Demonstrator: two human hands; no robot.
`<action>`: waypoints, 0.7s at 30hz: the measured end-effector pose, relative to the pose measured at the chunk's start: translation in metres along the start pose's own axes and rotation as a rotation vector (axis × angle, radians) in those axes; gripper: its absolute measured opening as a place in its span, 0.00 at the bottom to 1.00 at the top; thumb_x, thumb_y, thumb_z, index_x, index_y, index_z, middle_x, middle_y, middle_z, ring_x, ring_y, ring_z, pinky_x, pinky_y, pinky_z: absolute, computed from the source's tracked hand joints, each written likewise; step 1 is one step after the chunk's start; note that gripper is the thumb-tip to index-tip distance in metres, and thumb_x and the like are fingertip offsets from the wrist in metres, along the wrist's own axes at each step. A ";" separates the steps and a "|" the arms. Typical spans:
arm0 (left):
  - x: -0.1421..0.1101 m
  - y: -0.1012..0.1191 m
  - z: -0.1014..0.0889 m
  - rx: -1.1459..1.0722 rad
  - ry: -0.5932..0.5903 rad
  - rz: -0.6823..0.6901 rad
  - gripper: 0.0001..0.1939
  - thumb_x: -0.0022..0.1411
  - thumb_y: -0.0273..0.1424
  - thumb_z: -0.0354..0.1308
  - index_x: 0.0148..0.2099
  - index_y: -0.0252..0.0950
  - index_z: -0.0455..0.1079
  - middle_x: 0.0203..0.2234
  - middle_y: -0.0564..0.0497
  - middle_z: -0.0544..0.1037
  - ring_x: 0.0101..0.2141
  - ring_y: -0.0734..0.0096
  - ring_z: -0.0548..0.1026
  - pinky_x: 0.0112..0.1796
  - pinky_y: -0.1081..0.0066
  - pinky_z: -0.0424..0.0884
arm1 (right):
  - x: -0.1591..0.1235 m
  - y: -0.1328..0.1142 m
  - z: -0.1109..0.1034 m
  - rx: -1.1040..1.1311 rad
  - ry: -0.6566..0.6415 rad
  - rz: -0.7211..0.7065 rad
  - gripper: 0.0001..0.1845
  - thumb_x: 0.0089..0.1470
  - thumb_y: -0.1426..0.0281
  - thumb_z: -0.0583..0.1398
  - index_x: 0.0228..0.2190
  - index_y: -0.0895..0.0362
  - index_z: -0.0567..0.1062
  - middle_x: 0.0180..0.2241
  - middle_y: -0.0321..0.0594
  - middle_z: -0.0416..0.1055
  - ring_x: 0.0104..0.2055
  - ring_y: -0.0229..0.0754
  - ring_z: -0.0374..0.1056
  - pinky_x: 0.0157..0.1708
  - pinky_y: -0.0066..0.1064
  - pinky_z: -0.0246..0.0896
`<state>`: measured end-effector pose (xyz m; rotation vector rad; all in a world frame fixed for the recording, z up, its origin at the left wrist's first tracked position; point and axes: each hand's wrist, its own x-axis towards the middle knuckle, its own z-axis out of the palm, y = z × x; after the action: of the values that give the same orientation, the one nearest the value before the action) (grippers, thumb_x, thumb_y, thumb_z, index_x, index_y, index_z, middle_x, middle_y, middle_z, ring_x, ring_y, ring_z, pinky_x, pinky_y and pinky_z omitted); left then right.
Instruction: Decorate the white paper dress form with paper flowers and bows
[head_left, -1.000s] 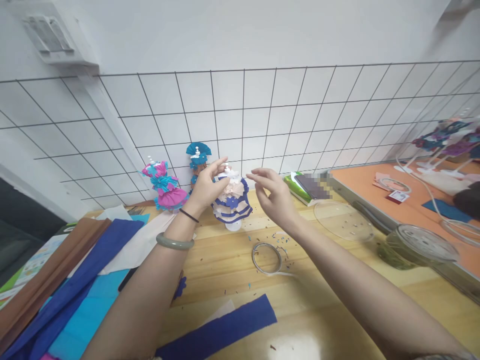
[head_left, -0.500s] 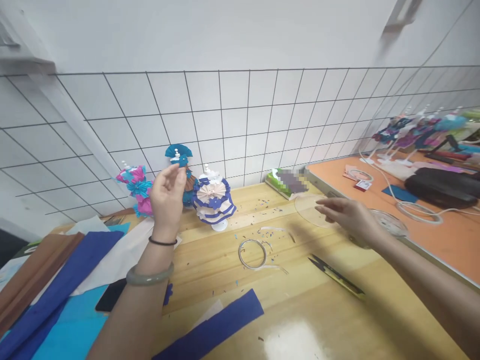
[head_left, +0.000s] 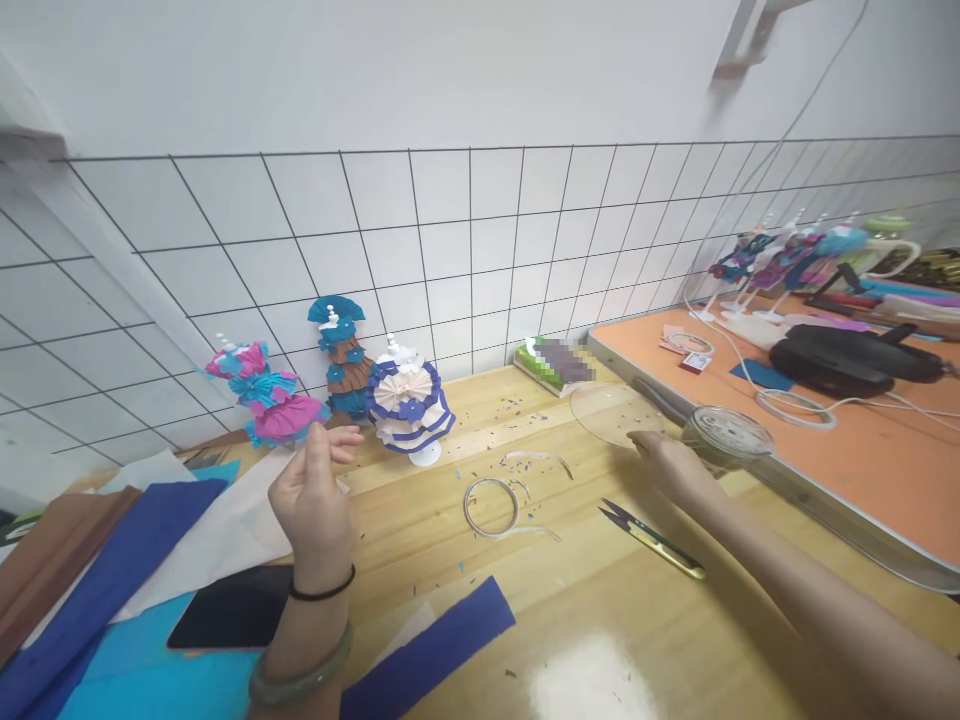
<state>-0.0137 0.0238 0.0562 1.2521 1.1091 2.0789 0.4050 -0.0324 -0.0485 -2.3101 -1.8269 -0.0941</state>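
Observation:
My left hand (head_left: 316, 505) is raised beside the paper-dressed figures, thumb and fingers curled together in a pinch; whatever they hold is too small to make out. My right hand (head_left: 671, 468) has its fingers pressed together at the near edge of a clear round lid (head_left: 611, 412), their contents hidden. Right of that hand stands a clear round container (head_left: 727, 437). A figure in a white and purple ruffled dress (head_left: 409, 410) stands on a white base, with a brown and teal one (head_left: 346, 365) and a pink and blue one (head_left: 274, 395) to its left.
Yellow thread snips (head_left: 660, 545), a tape roll (head_left: 491, 507), a purple strip (head_left: 435, 650) and scattered scraps lie on the wooden table. A phone (head_left: 229, 610) rests on coloured paper sheets at left. A green box (head_left: 536, 370) sits behind; an orange board (head_left: 840, 470) is at right.
My left hand has come down and left, away from the front of the brown and teal figure. My right hand has lowered to the lid's near edge. The view has shifted slightly right.

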 end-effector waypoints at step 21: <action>-0.001 -0.008 -0.016 -0.034 -0.060 -0.095 0.19 0.60 0.37 0.49 0.20 0.35 0.69 0.20 0.52 0.74 0.31 0.66 0.75 0.43 0.61 0.68 | 0.073 -0.013 -0.003 -0.170 -0.079 0.112 0.11 0.53 0.73 0.57 0.38 0.66 0.71 0.35 0.49 0.71 0.39 0.46 0.68 0.36 0.36 0.62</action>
<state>-0.0275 0.0216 0.0452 1.2136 1.0810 1.9689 0.4098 0.0403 -0.0320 -2.5623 -1.7844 -0.1495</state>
